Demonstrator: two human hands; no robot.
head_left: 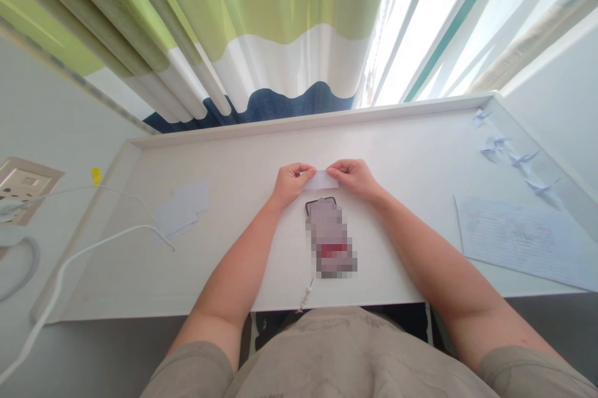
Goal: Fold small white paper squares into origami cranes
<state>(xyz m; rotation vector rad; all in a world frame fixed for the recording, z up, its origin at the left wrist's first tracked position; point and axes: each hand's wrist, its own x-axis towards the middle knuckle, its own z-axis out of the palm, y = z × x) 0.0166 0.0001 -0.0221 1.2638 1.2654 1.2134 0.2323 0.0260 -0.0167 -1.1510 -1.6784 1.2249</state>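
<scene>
A small piece of white paper (321, 180) is stretched between my two hands, just above or on the white desk. My left hand (293, 182) pinches its left end between thumb and fingers. At the other end my right hand (355, 177) pinches the top right corner the same way. The paper's lower edge looks straight; whether it is folded I cannot tell. Directly below it, nearer my body, lies a phone (322, 201), its face mostly blurred out. A small strap charm (306, 293) trails from the phone toward the desk's front edge.
Loose white paper pieces (183, 206) lie at the left, beside a white cable (135, 227). Several folded paper shapes (521, 158) line the right side, above a written sheet (518, 236). A raised rim (299, 126) bounds the desk's back, before the curtain (289, 49).
</scene>
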